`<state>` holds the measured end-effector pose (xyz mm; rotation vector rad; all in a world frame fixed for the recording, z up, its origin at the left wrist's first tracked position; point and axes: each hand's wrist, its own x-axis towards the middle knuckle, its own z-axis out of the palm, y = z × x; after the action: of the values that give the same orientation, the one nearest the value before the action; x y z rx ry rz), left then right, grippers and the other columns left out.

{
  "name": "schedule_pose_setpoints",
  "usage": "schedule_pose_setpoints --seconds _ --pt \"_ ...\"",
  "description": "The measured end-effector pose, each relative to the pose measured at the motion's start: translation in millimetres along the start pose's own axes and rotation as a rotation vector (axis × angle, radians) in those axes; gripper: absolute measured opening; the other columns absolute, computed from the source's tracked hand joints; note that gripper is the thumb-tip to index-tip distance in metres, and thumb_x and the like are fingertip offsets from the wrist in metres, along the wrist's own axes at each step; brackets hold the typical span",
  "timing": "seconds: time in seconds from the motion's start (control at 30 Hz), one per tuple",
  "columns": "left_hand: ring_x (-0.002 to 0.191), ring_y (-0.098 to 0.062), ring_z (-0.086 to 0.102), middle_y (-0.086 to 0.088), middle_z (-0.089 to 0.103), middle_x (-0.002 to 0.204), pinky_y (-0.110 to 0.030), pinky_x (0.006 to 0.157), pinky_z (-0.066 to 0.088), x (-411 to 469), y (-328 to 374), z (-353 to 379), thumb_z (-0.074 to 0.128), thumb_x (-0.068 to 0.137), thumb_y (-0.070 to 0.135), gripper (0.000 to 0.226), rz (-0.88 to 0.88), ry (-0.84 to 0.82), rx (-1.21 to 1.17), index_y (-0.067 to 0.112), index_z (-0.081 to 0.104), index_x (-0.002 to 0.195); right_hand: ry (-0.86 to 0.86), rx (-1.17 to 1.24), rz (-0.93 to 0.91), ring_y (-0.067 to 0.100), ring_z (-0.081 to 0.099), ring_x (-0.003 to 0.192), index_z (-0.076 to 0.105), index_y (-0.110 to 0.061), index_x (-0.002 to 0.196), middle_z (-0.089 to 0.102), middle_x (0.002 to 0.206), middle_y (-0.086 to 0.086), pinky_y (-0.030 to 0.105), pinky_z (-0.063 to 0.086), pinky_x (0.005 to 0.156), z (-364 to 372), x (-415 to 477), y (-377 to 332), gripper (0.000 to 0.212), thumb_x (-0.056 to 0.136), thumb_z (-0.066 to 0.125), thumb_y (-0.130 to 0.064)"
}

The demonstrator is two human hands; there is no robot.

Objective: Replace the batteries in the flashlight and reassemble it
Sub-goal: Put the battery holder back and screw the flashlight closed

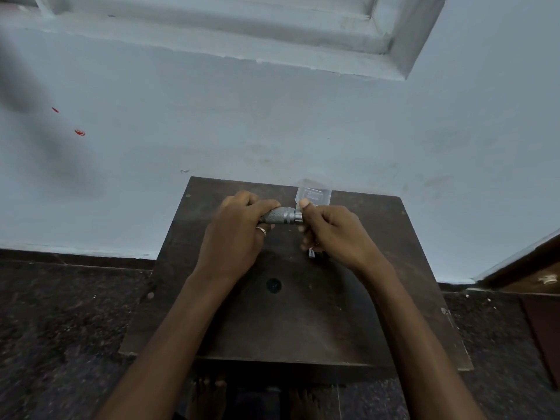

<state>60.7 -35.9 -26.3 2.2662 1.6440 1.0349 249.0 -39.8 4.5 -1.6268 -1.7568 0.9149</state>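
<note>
A grey metal flashlight (pixel 280 216) with a knurled body lies sideways in the air above the far half of a small dark wooden table (pixel 303 313). My left hand (pixel 236 234) wraps around its left part; a ring shows on one finger. My right hand (pixel 331 231) pinches the flashlight's right end between thumb and fingers. A small pale object (pixel 311 253) peeks out under my right hand; what it is cannot be told. No batteries are visible.
A clear plastic box (pixel 313 194) stands at the table's far edge, just behind my right thumb. A round dark spot (pixel 273 285) marks the table's middle. A pale blue wall rises behind; dark speckled floor surrounds the table, with a wooden door frame (pixel 527 268) at right.
</note>
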Motion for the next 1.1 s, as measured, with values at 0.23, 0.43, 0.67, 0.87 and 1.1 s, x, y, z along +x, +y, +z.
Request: schedule_pose_setpoints --seconds 0.23,0.43,0.67,0.87,1.1 --pt "0.097 -0.019 0.053 0.005 0.061 0.103 -0.042 0.072 0.053 0 -2 -1 0.072 0.082 0.014 0.041 -0.017 0.002 0.002 0.032 0.067 0.119 0.011 0.157 -0.076 0.027 0.073 0.090 0.072 -0.021 0.099 0.076 0.090 0.008 0.047 0.059 0.086 -4 3 6 0.013 0.095 0.067 -0.032" --pt "0.100 -0.021 0.053 0.003 0.061 0.106 -0.044 0.073 0.054 0 -2 -2 0.071 0.083 0.015 0.041 -0.019 0.002 0.018 0.030 0.067 0.121 0.009 0.056 -0.095 0.021 0.066 0.071 0.071 -0.014 0.089 0.073 0.080 0.011 0.048 0.056 0.079 0 3 6 0.024 0.097 0.063 -0.035" --pt "0.098 -0.020 0.053 0.004 0.061 0.105 -0.044 0.071 0.054 0 0 -2 0.071 0.083 0.016 0.040 -0.015 0.002 0.035 0.031 0.067 0.120 0.021 0.016 0.013 0.004 0.068 0.061 0.071 -0.011 0.079 0.076 0.069 0.001 0.027 0.052 0.066 5 0 -1 0.062 0.101 0.040 -0.059" --pt "0.100 -0.021 0.053 0.003 0.060 0.106 -0.044 0.070 0.054 1 -2 -5 0.069 0.084 0.016 0.040 -0.025 0.002 0.043 0.031 0.066 0.121 -0.032 0.195 -0.086 0.018 0.067 0.080 0.070 -0.026 0.103 0.074 0.090 0.014 0.041 0.057 0.080 2 8 10 0.014 0.090 0.074 -0.023" --pt "0.100 -0.020 0.053 0.003 0.060 0.105 -0.039 0.071 0.052 0 3 -4 0.071 0.084 0.014 0.041 -0.010 0.010 0.014 0.030 0.066 0.122 0.035 0.010 -0.017 0.000 0.061 0.056 0.069 0.001 0.083 0.075 0.067 0.001 0.024 0.047 0.064 5 1 -2 0.065 0.100 0.045 -0.057"
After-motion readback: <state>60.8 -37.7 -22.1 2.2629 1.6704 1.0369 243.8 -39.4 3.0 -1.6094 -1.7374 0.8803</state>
